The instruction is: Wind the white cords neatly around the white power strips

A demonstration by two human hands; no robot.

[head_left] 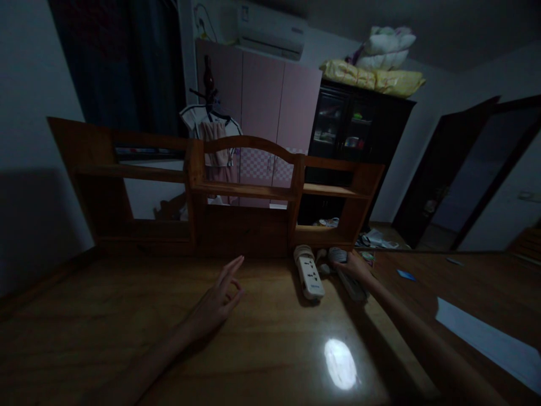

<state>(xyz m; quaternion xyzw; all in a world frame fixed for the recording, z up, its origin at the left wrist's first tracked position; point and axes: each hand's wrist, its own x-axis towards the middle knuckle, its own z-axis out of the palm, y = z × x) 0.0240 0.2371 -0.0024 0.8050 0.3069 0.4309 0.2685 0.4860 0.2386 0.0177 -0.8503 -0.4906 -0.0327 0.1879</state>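
My left hand (215,303) hovers over or rests on the wooden desk (262,338), holding nothing, its fingers apart. A white power strip (310,277) with its cord coiled at the far end lies between my two hands. To the right, my right hand (356,267) is closed around the grey coiled cord (337,255) at the far end of a long grey object (353,286), which looks like a second power strip. Its fingertips are partly hidden. A white plug (324,268) lies between the two strips.
A wooden shelf unit (245,192) stands along the desk's back edge. Past the desk's right side, a white sheet (486,338) and a blue card (406,274) lie on a brown surface. Light glares on the desktop. Pink wardrobes (262,101) and a black cabinet (359,146) stand behind.
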